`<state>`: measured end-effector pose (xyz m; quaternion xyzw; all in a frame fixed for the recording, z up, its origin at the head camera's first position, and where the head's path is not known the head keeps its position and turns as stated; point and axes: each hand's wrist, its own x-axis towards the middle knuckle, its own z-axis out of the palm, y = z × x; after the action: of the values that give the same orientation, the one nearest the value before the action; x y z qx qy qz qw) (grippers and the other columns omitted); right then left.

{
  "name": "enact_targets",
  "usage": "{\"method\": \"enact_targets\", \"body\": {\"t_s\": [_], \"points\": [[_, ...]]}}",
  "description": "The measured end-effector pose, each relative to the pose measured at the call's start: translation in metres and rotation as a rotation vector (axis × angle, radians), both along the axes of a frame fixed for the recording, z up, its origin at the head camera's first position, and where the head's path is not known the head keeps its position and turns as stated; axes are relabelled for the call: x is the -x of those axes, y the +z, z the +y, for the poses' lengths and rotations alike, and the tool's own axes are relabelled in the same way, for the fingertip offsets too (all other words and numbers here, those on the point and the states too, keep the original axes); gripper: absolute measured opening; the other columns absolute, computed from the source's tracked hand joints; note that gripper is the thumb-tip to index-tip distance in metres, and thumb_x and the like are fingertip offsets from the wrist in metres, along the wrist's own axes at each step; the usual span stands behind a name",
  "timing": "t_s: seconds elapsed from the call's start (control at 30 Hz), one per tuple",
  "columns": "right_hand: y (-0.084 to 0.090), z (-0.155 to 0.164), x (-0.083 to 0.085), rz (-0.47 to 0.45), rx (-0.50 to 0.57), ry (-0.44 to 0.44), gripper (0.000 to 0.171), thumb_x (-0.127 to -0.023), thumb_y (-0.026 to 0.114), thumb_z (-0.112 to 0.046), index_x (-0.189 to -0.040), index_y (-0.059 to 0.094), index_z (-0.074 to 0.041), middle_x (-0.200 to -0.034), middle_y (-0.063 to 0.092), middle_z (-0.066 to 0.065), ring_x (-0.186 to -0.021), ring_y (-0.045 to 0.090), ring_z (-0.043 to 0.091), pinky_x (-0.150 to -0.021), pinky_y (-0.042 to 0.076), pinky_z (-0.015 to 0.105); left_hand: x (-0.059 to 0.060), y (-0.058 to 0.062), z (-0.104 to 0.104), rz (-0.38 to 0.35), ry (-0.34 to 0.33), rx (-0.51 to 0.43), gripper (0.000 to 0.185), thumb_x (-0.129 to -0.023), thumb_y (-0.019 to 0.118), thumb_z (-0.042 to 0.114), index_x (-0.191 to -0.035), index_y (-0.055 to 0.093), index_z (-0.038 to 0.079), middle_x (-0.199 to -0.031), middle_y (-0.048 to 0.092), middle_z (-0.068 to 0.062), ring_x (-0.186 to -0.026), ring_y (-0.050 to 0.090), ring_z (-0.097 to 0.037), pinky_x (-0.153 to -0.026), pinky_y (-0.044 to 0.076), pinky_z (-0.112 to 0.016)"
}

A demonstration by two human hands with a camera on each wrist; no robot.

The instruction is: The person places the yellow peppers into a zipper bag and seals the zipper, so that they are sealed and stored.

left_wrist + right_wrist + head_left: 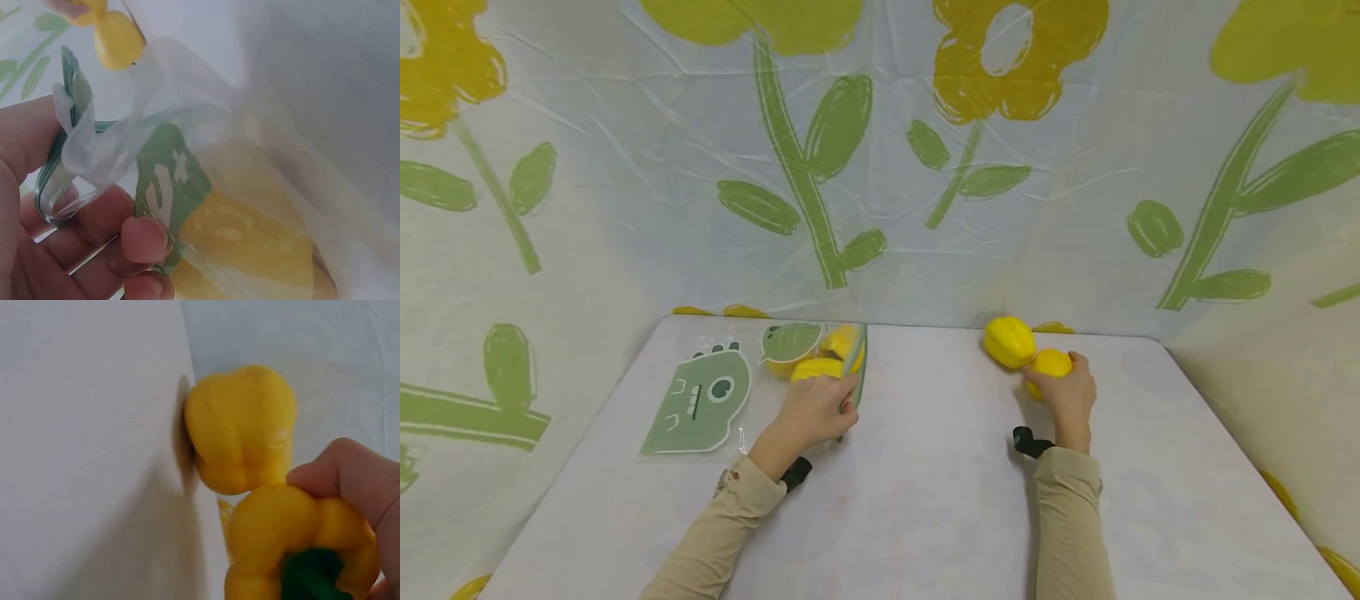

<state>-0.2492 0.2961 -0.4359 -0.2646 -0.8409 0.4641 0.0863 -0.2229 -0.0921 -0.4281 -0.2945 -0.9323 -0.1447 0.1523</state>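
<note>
My left hand (811, 414) grips the green-edged opening of a clear zip bag (696, 408) with a green cartoon monster on it. In the left wrist view the bag's green zip strip (49, 167) loops between thumb and fingers, so its mouth gapes. Several yellow things (816, 368) show inside the bag, partly behind the print and my hand. At the right, my right hand (1072, 396) holds a yellow bell pepper (275, 528) by its sides, green stem facing the right wrist camera. Another yellow bell pepper (1009, 342) lies just beyond it on the table.
A white-covered table (925, 500) lies under both hands. Its far edge meets a hanging cloth (880, 275) printed with flowers, close behind the loose pepper. Black wrist cameras (1030, 442) stick out from both wrists.
</note>
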Motion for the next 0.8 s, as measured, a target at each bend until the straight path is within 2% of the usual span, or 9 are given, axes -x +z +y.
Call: {"method": "enact_targets", "body": {"t_s": [0.17,0.37,0.57,0.67,0.8], "points": [[0.011,0.001,-0.001,0.055,0.076,-0.071,0.095,-0.083,0.074,-0.031,-0.153,0.015,-0.006,-0.149,0.031,0.030,-0.133,0.035,0.045,-0.108,0.034,0.055,-0.001,0.001,0.000,-0.001,-0.005,-0.012,0.028,-0.073,0.067,0.011,-0.070,0.041,0.020,-0.055,0.036,0.010,-0.046,0.036,-0.009,-0.041,0.025,-0.024],[0.022,-0.010,0.002,0.235,0.129,-0.066,0.088,-0.083,0.076,-0.026,-0.153,0.024,-0.013,-0.151,0.036,0.016,-0.132,0.040,0.031,-0.107,0.038,0.046,-0.003,0.002,0.000,-0.006,-0.005,-0.017,0.028,-0.073,0.068,0.011,-0.070,0.041,0.020,-0.055,0.036,0.010,-0.046,0.036,-0.009,-0.041,0.025,-0.025],[0.028,-0.035,0.009,0.376,0.266,0.031,0.085,-0.082,0.078,-0.018,-0.149,0.026,-0.014,-0.146,0.037,0.011,-0.126,0.043,0.025,-0.107,0.039,0.042,-0.002,0.002,0.000,-0.009,-0.002,-0.012,0.028,-0.074,0.067,0.011,-0.070,0.041,0.020,-0.055,0.036,0.010,-0.046,0.036,-0.009,-0.041,0.025,-0.025],[0.029,-0.048,0.012,0.415,0.335,0.101,0.082,-0.082,0.079,-0.013,-0.146,0.028,-0.012,-0.144,0.036,0.010,-0.124,0.042,0.023,-0.107,0.037,0.041,-0.002,0.002,0.000,-0.009,-0.002,-0.013,0.028,-0.073,0.067,0.011,-0.070,0.040,0.020,-0.055,0.036,0.010,-0.046,0.036,-0.009,-0.041,0.025,-0.025],[0.027,-0.065,0.015,0.452,0.366,0.201,0.077,-0.082,0.078,-0.008,-0.147,0.035,-0.010,-0.141,0.039,0.009,-0.120,0.041,0.021,-0.104,0.037,0.039,-0.002,0.002,0.000,-0.005,-0.004,-0.012,0.028,-0.073,0.067,0.011,-0.070,0.041,0.020,-0.054,0.036,0.010,-0.045,0.036,-0.009,-0.041,0.025,-0.025]]}}
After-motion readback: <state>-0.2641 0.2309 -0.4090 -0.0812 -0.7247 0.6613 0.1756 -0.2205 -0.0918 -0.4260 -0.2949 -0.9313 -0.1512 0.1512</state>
